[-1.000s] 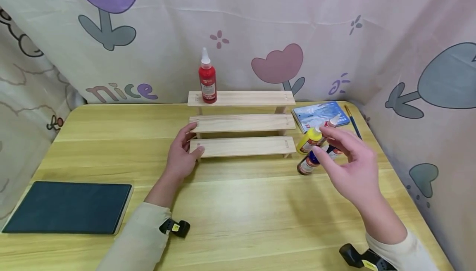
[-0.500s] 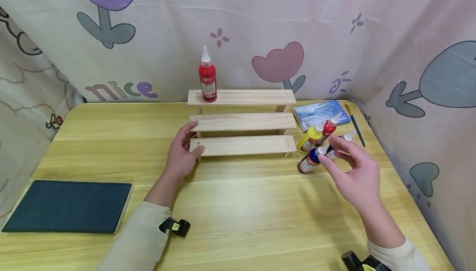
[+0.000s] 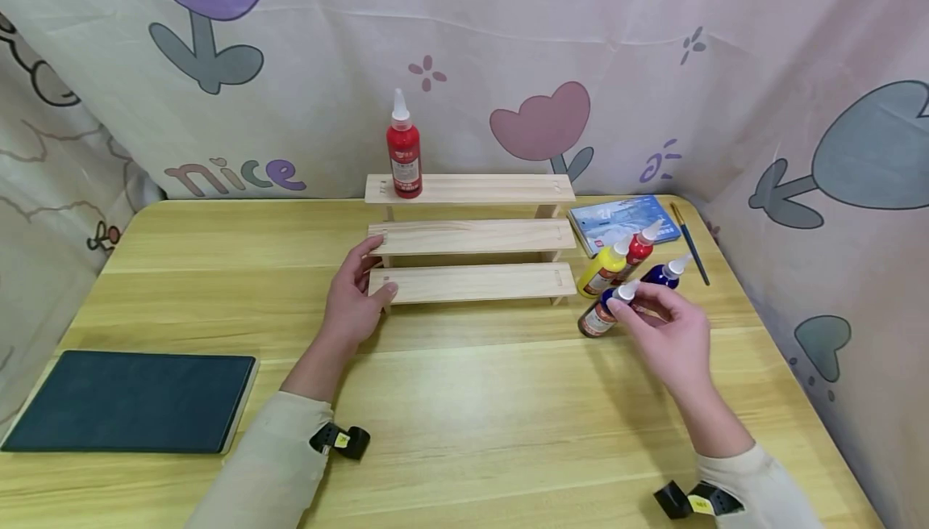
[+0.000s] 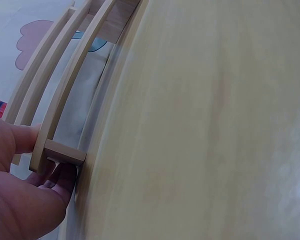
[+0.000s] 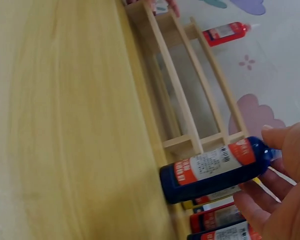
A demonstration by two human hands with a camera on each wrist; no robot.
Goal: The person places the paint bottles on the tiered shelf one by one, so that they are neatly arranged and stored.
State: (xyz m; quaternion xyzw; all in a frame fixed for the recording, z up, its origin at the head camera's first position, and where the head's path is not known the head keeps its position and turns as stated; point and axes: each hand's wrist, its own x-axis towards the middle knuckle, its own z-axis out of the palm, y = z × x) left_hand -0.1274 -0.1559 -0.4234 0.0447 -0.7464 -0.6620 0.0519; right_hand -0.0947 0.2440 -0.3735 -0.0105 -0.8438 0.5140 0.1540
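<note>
A three-tier wooden shelf (image 3: pixel 472 283) stands at the middle back of the table. My left hand (image 3: pixel 353 295) grips its left end, thumb on the lowest board; the left wrist view shows my fingers (image 4: pixel 64 180) curled behind the end support (image 4: pixel 65 151). On the top board stands a red paint bottle (image 3: pixel 404 160) with a white nozzle. My right hand (image 3: pixel 671 335) pinches a dark blue paint bottle (image 5: pixel 215 167) near its white cap, thumb on one side and fingers on the other. Just behind are a yellow bottle (image 3: pixel 602 271), another red bottle (image 3: pixel 639 251) and a second blue bottle (image 3: pixel 662 274).
A blue-covered booklet (image 3: pixel 620 221) and a paintbrush (image 3: pixel 691 244) lie at the back right corner. A dark flat tablet-like slab (image 3: pixel 134 401) lies at the left front. A printed curtain (image 3: pixel 327 69) hangs behind the table.
My right hand has moved down and left from above the bottles, and its thumb and fingers have closed on the front blue bottle's neck. The left hand stays on the shelf.
</note>
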